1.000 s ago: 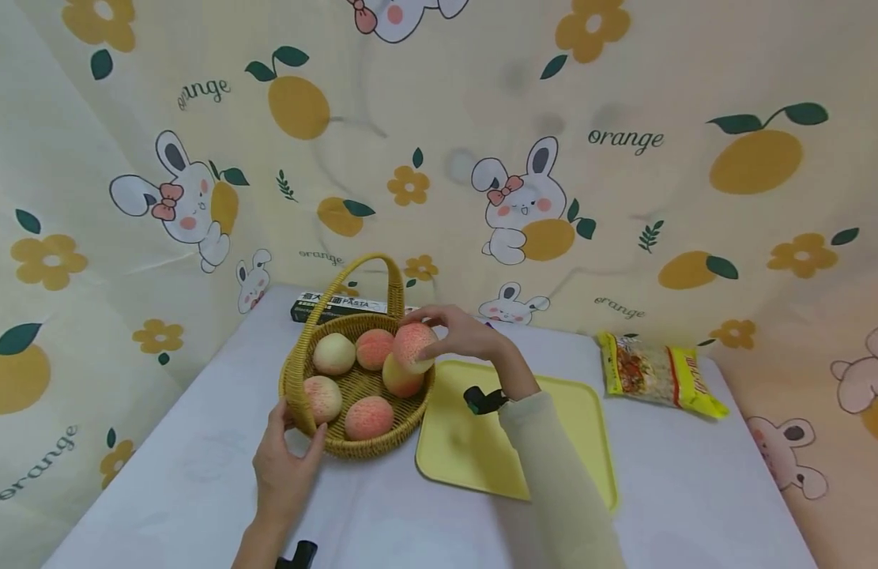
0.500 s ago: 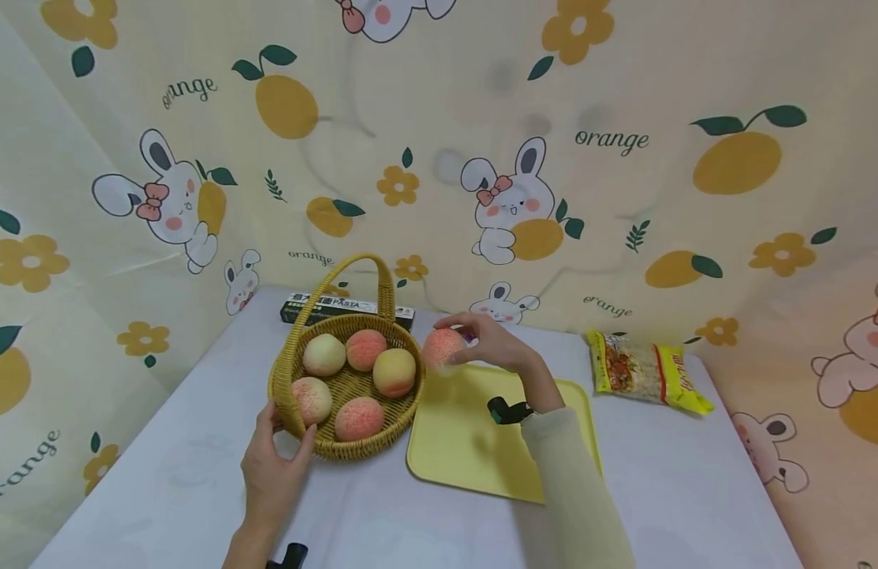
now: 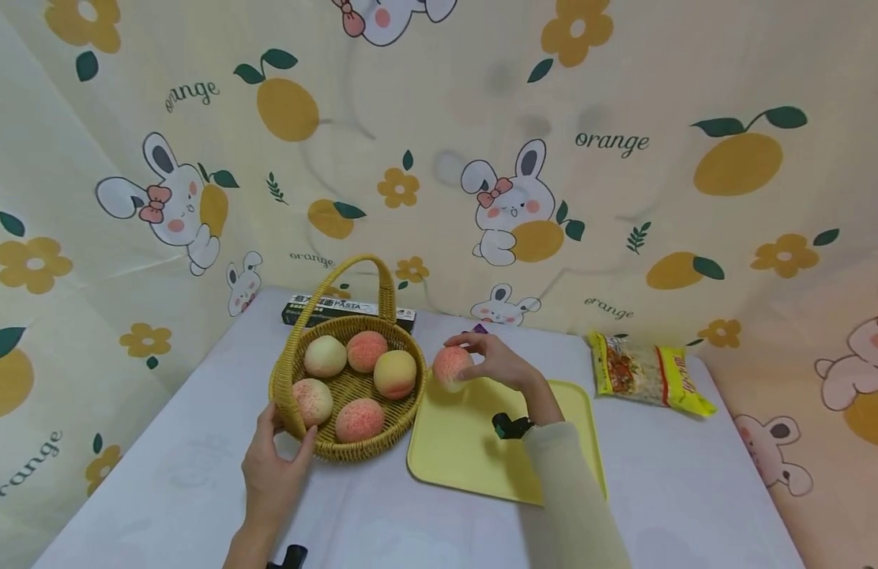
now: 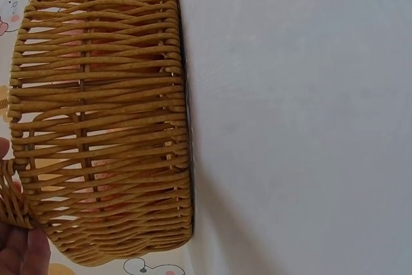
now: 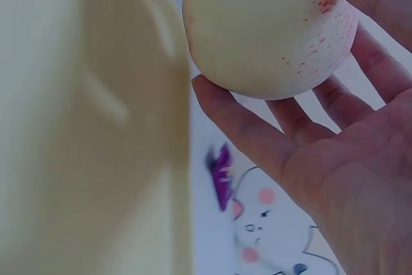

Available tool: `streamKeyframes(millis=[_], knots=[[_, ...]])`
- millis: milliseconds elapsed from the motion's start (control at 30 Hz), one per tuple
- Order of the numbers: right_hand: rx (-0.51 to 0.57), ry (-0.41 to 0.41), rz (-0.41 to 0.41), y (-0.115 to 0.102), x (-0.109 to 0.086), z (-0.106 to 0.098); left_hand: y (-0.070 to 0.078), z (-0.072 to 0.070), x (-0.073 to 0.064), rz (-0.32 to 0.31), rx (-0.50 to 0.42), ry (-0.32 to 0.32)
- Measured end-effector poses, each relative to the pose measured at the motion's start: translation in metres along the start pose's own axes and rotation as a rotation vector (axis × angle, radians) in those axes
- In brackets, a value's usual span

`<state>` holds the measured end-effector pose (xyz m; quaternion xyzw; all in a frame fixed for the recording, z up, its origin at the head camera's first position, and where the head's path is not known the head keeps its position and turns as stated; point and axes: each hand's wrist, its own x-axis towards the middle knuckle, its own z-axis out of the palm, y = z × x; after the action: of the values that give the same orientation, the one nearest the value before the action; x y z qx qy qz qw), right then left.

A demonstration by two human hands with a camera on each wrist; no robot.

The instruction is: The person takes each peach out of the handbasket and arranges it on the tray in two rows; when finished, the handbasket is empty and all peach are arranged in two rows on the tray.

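Observation:
A pink-and-cream peach [image 3: 450, 368] is held in my right hand [image 3: 501, 365], over the far left corner of the yellow tray [image 3: 467, 450]. In the right wrist view, thumb and fingers curl round the peach [image 5: 264, 30], its pale underside showing just off the tray's rim [image 5: 181, 178]. My left hand [image 3: 273, 478] grips the wicker basket [image 3: 353, 452] at the foot of its handle, on the near left side. Several peaches, pale, yellowish and pink [image 3: 360, 419], lie inside the basket. Through the left wrist view, fingertips [image 4: 35, 252] show at the handle's base beside the woven wall.
Behind the basket lies a black pasta box [image 3: 403, 318]. A yellow food packet [image 3: 648, 375] rests at the right back of the white table [image 3: 367, 514]. Something small and purple [image 5: 222, 175] lies beyond the tray. A printed cloth [image 3: 439, 103] hangs behind.
My right hand has carried the peach out of the basket, rightward and then slightly down over the tray's corner. My left hand keeps its hold on the basket.

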<state>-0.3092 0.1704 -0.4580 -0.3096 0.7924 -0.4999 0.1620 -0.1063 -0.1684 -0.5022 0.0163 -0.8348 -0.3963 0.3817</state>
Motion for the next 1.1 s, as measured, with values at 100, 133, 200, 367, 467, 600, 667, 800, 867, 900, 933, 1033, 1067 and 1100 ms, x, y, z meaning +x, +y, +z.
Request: streamKeyframes(millis=[100,133,200,367,467,600,667,800,867,900,933,1033,1067,1100], knots=[[0.016,-0.013,0.004,0.007,0.0,0.004,0.0,0.001,0.0,-0.002,0.007,0.0],[0.018,-0.014,0.004,0.009,0.0,0.006,0.0,0.001,0.0,-0.002,0.01,0.002],[0.028,-0.014,0.009,0.012,0.0,0.009,0.0,0.001,0.0,0.0,0.011,0.005],[0.044,-0.005,0.026,0.015,0.0,0.015,-0.002,0.002,-0.001,0.019,0.002,0.01],[0.031,-0.001,0.023,0.016,-0.001,0.016,-0.003,0.003,0.0,0.03,0.004,0.014],[0.042,-0.017,0.027,-0.003,-0.007,0.018,-0.002,0.002,0.0,0.029,0.012,0.021],[0.054,-0.024,0.03,-0.014,-0.01,0.02,-0.002,0.001,0.0,0.029,0.013,0.022],[0.059,-0.016,0.019,-0.019,-0.013,0.021,-0.002,0.001,0.0,0.032,0.013,0.022],[0.059,-0.007,0.02,-0.019,-0.013,0.022,-0.002,0.001,0.0,0.031,0.014,0.022],[0.06,-0.004,0.02,-0.019,-0.013,0.022,-0.002,0.001,0.0,0.031,0.014,0.022],[0.061,-0.001,0.022,-0.019,-0.014,0.022,-0.002,0.001,0.0,0.031,0.013,0.022],[0.058,0.005,0.028,-0.02,-0.014,0.022,-0.002,0.001,0.0,0.032,0.01,0.022],[0.061,0.005,0.031,-0.019,-0.014,0.021,-0.002,0.001,0.0,0.033,0.008,0.022],[0.061,0.006,0.032,-0.018,-0.013,0.021,-0.002,0.001,0.0,0.034,0.007,0.022]])
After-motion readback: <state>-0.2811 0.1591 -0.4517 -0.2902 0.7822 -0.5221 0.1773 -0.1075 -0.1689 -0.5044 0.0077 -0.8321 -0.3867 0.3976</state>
